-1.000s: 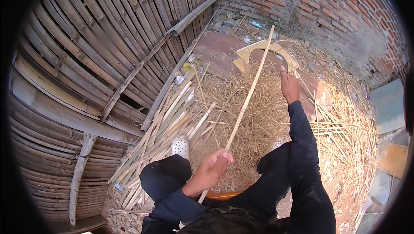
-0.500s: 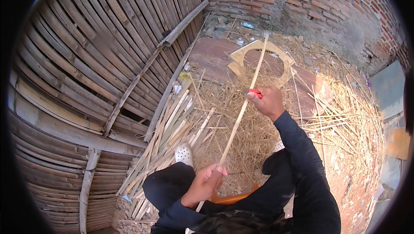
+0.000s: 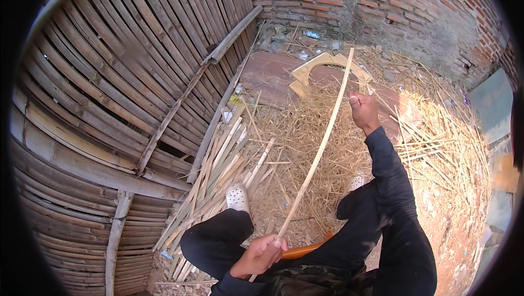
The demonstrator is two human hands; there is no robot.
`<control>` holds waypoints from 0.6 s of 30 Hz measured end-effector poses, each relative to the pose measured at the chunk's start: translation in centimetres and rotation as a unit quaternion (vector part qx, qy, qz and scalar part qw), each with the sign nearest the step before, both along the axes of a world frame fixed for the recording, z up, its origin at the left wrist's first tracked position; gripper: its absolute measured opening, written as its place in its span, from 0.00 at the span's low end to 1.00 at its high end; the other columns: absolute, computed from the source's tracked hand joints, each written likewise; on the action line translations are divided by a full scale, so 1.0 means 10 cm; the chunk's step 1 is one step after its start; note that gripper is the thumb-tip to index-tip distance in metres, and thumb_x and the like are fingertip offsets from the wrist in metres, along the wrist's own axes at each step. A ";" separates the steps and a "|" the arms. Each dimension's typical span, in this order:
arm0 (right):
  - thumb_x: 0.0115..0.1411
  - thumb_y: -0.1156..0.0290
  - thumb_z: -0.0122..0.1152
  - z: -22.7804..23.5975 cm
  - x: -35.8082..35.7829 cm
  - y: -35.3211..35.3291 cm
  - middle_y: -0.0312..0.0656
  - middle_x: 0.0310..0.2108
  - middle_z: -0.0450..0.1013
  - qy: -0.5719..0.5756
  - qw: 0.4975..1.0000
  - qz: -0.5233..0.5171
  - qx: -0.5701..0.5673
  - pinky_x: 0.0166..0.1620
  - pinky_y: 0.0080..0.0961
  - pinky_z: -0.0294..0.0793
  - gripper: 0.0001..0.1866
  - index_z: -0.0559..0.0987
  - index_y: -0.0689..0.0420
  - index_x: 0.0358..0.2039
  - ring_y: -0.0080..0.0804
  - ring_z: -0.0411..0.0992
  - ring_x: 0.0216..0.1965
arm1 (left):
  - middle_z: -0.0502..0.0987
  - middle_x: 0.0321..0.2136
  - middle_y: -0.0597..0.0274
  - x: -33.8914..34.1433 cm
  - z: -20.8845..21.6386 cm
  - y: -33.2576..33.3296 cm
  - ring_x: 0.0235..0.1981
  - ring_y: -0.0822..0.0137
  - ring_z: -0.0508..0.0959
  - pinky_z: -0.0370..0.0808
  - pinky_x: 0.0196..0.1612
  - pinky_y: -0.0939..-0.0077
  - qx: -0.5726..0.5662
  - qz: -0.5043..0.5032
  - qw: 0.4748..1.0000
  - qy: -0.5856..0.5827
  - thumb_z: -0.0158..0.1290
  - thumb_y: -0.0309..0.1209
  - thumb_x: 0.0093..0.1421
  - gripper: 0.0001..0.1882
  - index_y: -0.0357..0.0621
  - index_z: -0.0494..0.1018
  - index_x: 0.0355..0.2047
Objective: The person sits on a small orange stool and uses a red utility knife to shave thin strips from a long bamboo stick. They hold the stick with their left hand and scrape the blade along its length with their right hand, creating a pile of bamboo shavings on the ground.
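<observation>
A long, thin bamboo strip (image 3: 322,143) slants up and away from my left hand (image 3: 261,255), whose fingers are wrapped round its lower part. Its short lower end sticks out below that hand. My right hand (image 3: 364,111) is closed beside the strip's upper part, just to its right. A bit of red knife handle (image 3: 353,96) shows at the thumb; the rest of the knife is hidden by the fingers. Pale shavings (image 3: 322,113) lie heaped on the ground beneath the strip.
Split bamboo strips (image 3: 215,173) are piled at the left by a bamboo slat wall (image 3: 109,77). A wooden board with a round cut-out (image 3: 300,75) lies ahead, before a brick wall (image 3: 305,1). My white clog (image 3: 238,197) stands beside the pile. Grey-blue panels (image 3: 491,110) lean at the right.
My right hand with the knife has moved up and to the right, off the bamboo strip. The strip's upper end has swung slightly right; my left hand keeps its grip.
</observation>
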State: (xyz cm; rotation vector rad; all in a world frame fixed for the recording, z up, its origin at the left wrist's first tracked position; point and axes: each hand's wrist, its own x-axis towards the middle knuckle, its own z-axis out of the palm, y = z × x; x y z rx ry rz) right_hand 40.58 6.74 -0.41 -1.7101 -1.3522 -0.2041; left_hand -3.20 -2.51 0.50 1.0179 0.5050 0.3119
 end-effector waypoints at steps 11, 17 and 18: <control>0.56 0.31 0.45 0.08 -0.04 -0.10 0.45 0.11 0.61 -0.036 0.998 -0.023 0.040 0.20 0.37 0.61 0.37 0.69 0.56 0.13 0.46 0.64 0.15 | 0.59 0.16 0.72 -0.19 -0.04 -0.24 0.15 0.81 0.56 0.55 0.20 0.84 -0.044 -0.015 0.999 0.006 0.37 0.35 0.71 0.13 0.38 0.67 0.37; 0.56 0.32 0.45 -0.04 0.13 -0.02 0.47 0.14 0.68 -0.097 0.991 -0.090 0.029 0.23 0.38 0.63 0.36 0.77 0.56 0.17 0.49 0.68 0.19 | 0.59 0.13 0.72 -0.18 0.14 -0.43 0.15 0.79 0.56 0.56 0.20 0.83 -0.034 -0.032 0.997 0.068 0.39 0.37 0.70 0.15 0.39 0.69 0.35; 0.57 0.32 0.43 -0.06 0.29 0.01 0.49 0.14 0.68 -0.047 0.989 -0.141 -0.007 0.25 0.40 0.64 0.37 0.77 0.56 0.18 0.51 0.69 0.20 | 0.60 0.14 0.74 -0.18 0.32 -0.47 0.17 0.80 0.57 0.55 0.21 0.83 -0.029 -0.047 0.994 0.097 0.40 0.40 0.69 0.16 0.41 0.70 0.33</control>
